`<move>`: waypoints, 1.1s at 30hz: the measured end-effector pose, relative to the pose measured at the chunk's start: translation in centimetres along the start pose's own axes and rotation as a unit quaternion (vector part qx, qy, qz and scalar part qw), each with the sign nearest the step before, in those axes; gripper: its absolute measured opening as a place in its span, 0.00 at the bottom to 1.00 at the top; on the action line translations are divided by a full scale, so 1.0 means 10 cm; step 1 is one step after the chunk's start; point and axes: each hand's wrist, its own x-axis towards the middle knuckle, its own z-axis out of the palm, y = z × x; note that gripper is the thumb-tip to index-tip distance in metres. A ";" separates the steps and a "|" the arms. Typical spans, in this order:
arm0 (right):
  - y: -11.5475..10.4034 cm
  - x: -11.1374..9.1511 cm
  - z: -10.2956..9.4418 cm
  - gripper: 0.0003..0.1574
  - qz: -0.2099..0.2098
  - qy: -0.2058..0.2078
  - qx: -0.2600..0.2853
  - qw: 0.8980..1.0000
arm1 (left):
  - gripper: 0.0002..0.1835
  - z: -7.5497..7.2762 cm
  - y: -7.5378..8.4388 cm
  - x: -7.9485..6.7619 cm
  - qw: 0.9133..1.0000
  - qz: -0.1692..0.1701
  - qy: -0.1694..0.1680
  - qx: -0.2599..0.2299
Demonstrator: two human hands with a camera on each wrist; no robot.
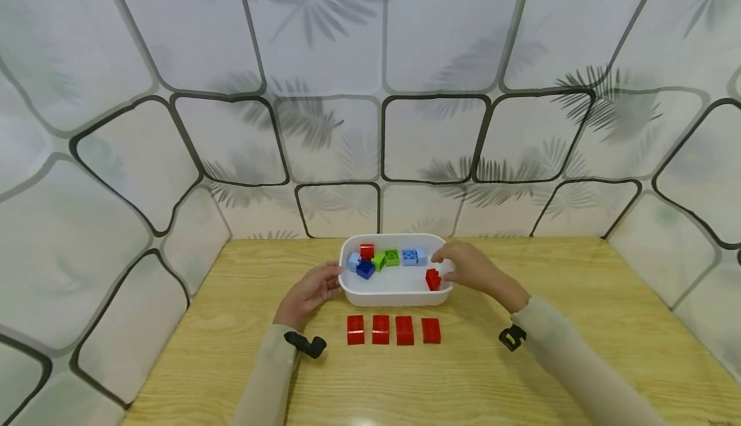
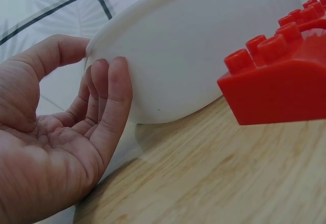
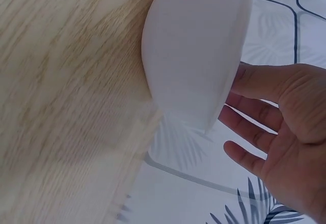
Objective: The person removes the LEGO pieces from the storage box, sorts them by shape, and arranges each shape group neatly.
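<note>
A white tub (image 1: 399,298) holds several toy building bricks. My left hand (image 1: 316,289) grips the tub's left end, with its thumb at the rim and bent fingertips against the outer wall in the left wrist view. Over the right rim reaches my right hand (image 1: 471,270), thumb and fingers spread apart, beside a red brick (image 1: 433,279) inside the tub. In the right wrist view the wall of the tub (image 3: 198,51) hides the fingertips. Also in the tub are a blue brick (image 1: 365,269), a green brick (image 1: 392,257), a light-blue brick (image 1: 410,257) and another red brick (image 1: 367,251).
Several red bricks (image 1: 380,329) stand in a row on the wooden table (image 1: 463,381) in front of the tub. One red brick (image 2: 275,96) looms close in the left wrist view. A patterned curtain-like backdrop (image 1: 434,136) rises behind the table.
</note>
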 end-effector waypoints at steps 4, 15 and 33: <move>0.02 0.07 0.01 0.19 0.000 -0.024 -0.011 1.000 | 0.19 -0.01 0.01 0.00 1.000 -0.002 0.004 0.006; 0.09 0.20 0.11 0.18 0.026 -0.067 -0.015 0.997 | 0.22 -0.01 0.01 0.00 1.000 -0.002 -0.004 -0.006; 0.06 0.25 0.26 0.24 0.010 -0.055 -0.038 0.998 | 0.20 -0.03 0.00 0.01 1.000 0.004 -0.005 0.007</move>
